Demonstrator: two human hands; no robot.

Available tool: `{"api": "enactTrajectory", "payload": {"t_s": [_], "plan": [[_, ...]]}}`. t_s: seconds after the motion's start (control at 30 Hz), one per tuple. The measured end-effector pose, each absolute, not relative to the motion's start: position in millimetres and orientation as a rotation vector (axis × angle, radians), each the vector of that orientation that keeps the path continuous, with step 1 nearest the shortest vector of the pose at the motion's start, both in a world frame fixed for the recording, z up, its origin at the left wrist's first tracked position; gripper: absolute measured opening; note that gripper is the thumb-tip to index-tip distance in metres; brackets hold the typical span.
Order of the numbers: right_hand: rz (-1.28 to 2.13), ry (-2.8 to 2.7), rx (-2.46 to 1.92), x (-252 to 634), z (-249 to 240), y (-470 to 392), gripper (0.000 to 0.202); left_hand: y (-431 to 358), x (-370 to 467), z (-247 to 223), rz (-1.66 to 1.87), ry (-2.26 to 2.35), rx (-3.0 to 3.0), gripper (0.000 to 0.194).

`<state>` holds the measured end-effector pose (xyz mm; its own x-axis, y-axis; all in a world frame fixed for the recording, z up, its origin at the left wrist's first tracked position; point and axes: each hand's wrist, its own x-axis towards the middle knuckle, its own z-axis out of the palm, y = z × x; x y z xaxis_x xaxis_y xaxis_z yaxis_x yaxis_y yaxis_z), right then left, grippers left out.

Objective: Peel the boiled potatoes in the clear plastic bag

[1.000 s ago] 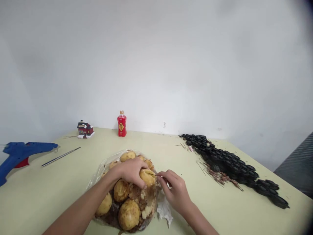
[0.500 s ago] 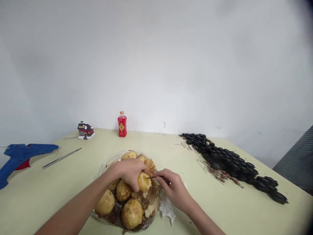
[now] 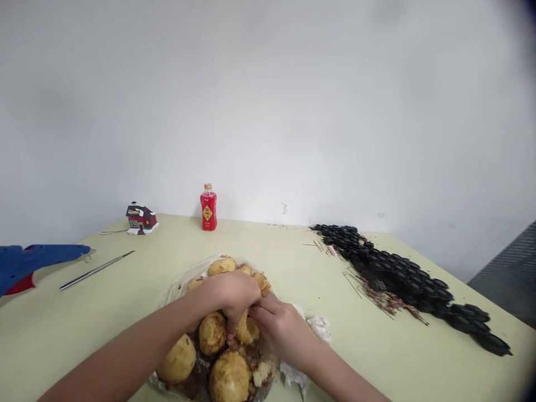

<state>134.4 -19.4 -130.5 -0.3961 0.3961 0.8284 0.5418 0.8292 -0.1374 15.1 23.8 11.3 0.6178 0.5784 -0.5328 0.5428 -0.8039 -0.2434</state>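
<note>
A yellow, round bun-like ball point(image 3: 247, 329) is sitting in a plastic-wrapped mound of yellow balls and brown crumbly filling point(image 3: 218, 346) near the worktop's near edge. The left hand point(image 3: 234, 293) is curling its fingers over it from above, while the right hand point(image 3: 278, 329) is pressing in beside it, fingers closed narrow. Judging by the mound, most balls are sitting intact; one is being worked. The thin pick seen earlier is no longer showing, and the hands are now touching.
</note>
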Motion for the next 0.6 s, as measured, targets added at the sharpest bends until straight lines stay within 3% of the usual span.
{"api": "enactTrajectory", "payload": {"t_s": [0.47,0.6], "plan": [[-0.36,-2.161,-0.736,125.3,-139.6,-29.8,0.018,10.1,-2.6,12.4,0.708,-1.004,-2.787,0.074],[-0.46,-2.021,-0.784,124.5,-134.8,-33.4,0.023,8.8,-5.0,14.3,0.762,-1.015,-2.763,0.066]]}}
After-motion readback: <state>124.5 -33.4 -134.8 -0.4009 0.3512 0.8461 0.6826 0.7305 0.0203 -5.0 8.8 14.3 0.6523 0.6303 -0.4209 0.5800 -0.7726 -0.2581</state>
